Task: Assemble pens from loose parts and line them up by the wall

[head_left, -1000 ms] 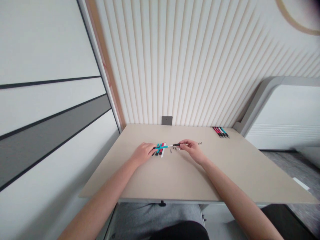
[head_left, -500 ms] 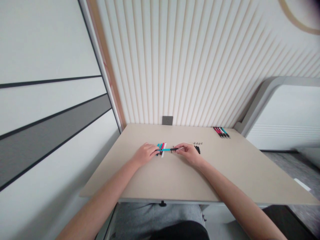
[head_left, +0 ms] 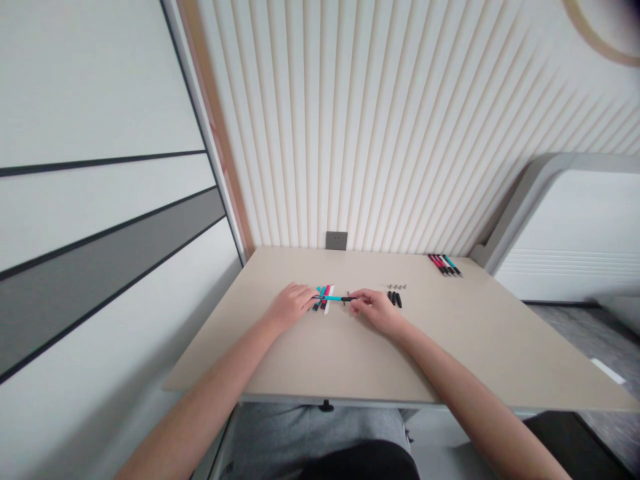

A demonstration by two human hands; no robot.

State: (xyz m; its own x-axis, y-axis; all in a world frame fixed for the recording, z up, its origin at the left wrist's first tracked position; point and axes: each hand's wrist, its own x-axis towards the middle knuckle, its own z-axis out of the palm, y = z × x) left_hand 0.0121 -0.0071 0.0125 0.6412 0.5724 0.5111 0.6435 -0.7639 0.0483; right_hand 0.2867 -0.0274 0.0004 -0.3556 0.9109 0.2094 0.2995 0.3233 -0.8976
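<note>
Here's the blue pen (head_left: 334, 299), level over the middle of the desk (head_left: 310, 360), the left hand (head_left: 291, 307) pinching one end, the right hand (head_left: 377, 311) pinching its black end! Just beneath and beside it, coloured barrels (head_left: 326, 294), loose. To the right, three black grips (head_left: 395, 299), small metal tips (head_left: 397, 287) behind them, all separate. And at the far right, a row of pens (head_left: 445, 265), seemingly whole!

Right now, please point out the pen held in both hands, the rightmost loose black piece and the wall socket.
Blue-and-black pen (head_left: 333, 299): head view, blue barrel.
Black piece (head_left: 399, 300): head view, its middle.
Wall socket (head_left: 337, 241): head view, faceplate centre.
</note>
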